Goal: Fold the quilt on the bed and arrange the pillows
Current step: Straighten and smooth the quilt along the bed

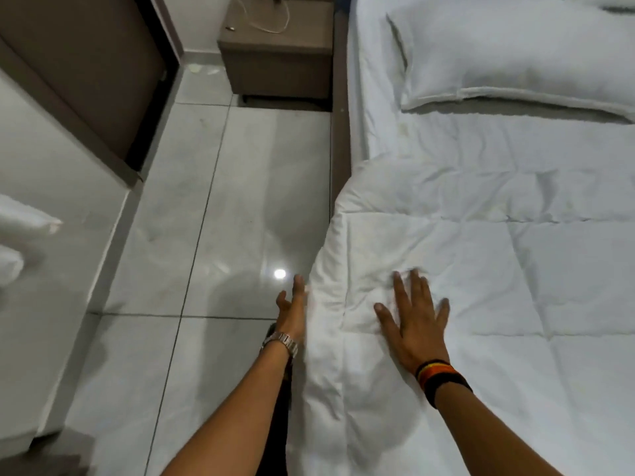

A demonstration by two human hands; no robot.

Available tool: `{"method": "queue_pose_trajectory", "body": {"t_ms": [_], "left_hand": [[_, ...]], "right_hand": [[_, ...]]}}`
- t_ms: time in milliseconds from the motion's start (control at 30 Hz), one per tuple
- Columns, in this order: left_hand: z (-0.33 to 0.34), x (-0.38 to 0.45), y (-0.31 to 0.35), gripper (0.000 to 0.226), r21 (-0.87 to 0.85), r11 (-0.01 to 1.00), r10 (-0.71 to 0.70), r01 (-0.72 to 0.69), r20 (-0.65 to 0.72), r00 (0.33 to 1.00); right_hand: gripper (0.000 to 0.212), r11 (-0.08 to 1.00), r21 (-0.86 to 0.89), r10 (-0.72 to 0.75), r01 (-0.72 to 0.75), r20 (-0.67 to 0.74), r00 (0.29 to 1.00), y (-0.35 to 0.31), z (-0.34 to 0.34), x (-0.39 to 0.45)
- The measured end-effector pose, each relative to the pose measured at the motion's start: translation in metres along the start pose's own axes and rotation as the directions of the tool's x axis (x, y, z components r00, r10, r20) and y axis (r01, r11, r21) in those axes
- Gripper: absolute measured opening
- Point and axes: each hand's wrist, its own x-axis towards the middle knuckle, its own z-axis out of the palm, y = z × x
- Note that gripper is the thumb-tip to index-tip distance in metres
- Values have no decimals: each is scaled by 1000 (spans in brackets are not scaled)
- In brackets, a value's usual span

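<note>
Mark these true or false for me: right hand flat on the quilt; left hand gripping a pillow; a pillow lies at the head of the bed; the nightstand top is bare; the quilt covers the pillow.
1. The right hand lies flat on the quilt. True.
2. The left hand grips a pillow. False: it is open at the quilt's edge, over the floor.
3. A pillow lies at the head of the bed. True.
4. The nightstand top is bare. False: a white cable lies on it.
5. The quilt covers the pillow. False: bare sheet shows between them.
</note>
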Motion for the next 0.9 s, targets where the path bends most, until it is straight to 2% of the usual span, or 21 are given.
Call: {"method": "queue_pose_trajectory", "body": {"t_ms": [100, 200, 300, 367, 500, 633, 733, 767, 833, 867, 900], "left_hand": [[29, 62, 47, 111, -73, 994, -68, 87, 231, 970], [63, 110, 99, 107, -112, 986, -72, 121, 370, 926], [90, 130, 160, 98, -116, 981, -97, 158, 413, 906], [100, 135, 186, 102, -108, 983, -85, 149, 448, 890], [93, 121, 207, 95, -43, 987, -112, 154, 507, 855], [79, 99, 219, 94, -39, 990, -84, 137, 619, 781], [64, 74, 240, 84, -78, 996, 21, 46, 691, 723], [57, 66, 245, 87, -73, 997, 56, -8, 691, 721], [45, 57, 254, 100, -75, 982, 182, -174, 629, 756], [37, 58, 255, 106, -79, 961, 262, -265, 559, 786], [29, 58, 255, 112, -70, 936, 336, -346, 473, 814]], "right_hand": [[77, 995, 56, 91, -83, -183, 979, -11, -10, 59], [78, 984, 106, 172, -147, -294, 940, -28, -21, 129], [79, 953, 189, 285, -235, -305, 909, -40, -27, 181], [79, 936, 216, 332, -277, -291, 897, -48, -28, 192], [80, 908, 277, 389, -313, -285, 876, -58, -30, 195], [76, 899, 308, 410, -312, -340, 846, -81, -38, 193], [74, 903, 342, 398, -258, -442, 804, -98, -58, 194], [74, 905, 358, 391, -231, -483, 783, -101, -64, 192], [73, 920, 362, 346, -148, -575, 741, -101, -71, 184], [73, 932, 343, 307, -113, -588, 748, -99, -72, 181], [74, 944, 312, 274, -111, -547, 791, -96, -69, 176]]}}
